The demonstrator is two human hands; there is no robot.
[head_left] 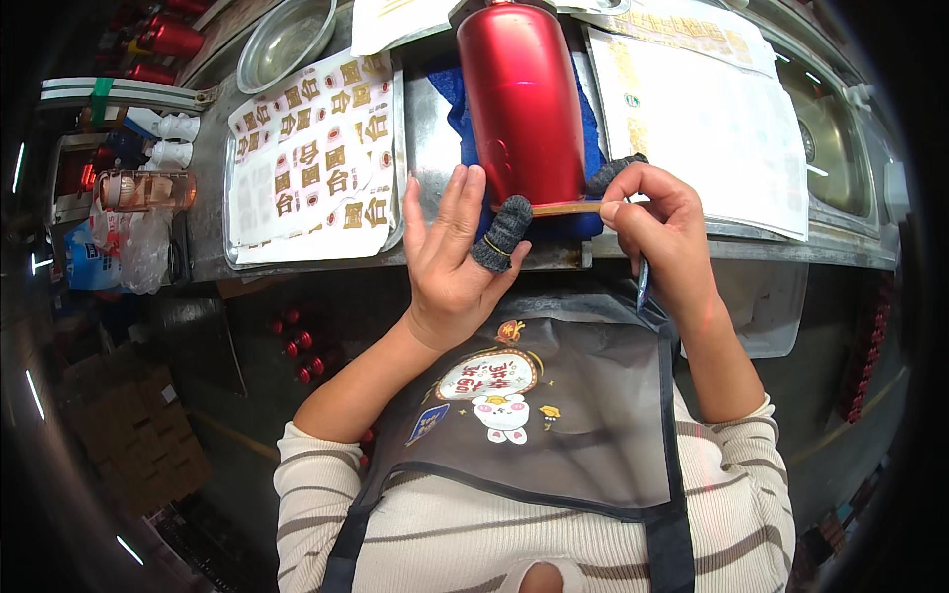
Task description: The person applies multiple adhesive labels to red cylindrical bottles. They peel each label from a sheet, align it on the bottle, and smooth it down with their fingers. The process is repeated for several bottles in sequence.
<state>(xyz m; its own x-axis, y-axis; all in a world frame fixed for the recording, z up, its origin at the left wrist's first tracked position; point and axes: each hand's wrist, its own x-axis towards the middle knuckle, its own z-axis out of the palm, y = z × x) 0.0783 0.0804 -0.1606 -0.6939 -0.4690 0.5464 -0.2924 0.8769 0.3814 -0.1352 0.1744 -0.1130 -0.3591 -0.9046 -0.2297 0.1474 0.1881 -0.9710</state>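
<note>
A shiny red metal bottle lies on a blue cloth, its near end toward me. Across that end runs a thin gold-brown strip. My right hand pinches the strip's right end between thumb and finger; its index finger wears a grey knitted cover. A slim metal tool, perhaps tweezers, hangs below the same palm. My left hand has its fingers spread, one in a grey knitted finger cover that meets the strip's left end at the bottle.
Left of the bottle, sheets of gold-and-red decals lie on a tray. A metal bowl stands behind them. White sheets cover the counter at right, beside a steel sink. Plastic bags hang at far left.
</note>
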